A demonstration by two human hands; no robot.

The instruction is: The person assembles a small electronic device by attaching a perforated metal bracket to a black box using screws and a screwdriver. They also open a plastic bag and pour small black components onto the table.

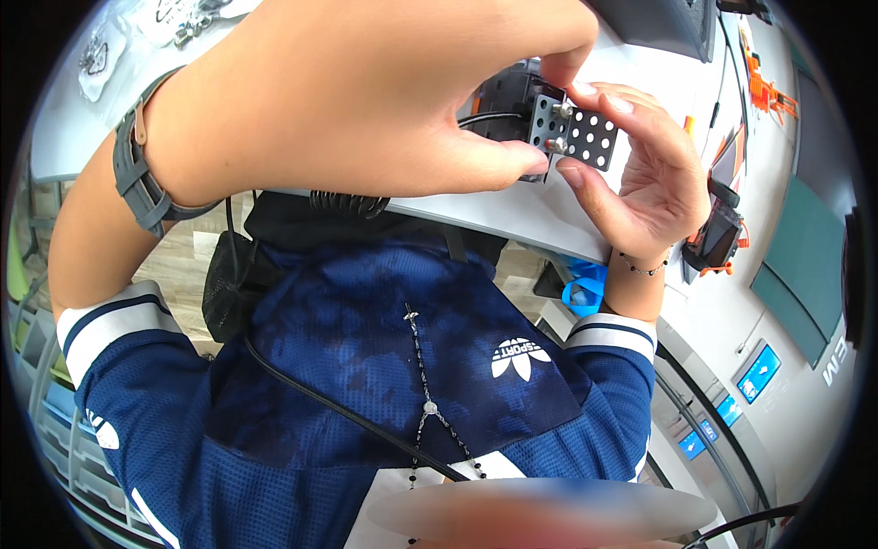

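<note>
A black perforated metal bracket [593,139] is held between my hands above the white table's near edge. Two silver screws [556,145] stick out of its holes near the bend. Behind it sits a black boxy part [512,96] with a dark cable, mostly covered by my left hand. My left hand [393,110], with a dark watch strap at the wrist, closes thumb and fingers around the left side of this assembly. My right hand [654,174] pinches the bracket from the right, its thumb at the lower edge and fingertips at the upper edge.
Clear plastic bags with small metal parts [187,27] lie on the white table [82,137] at far left. A dark grey case [663,27] stands at the back. Black and orange devices [718,238] are at the right. A coiled black cable [347,203] hangs at the table's edge.
</note>
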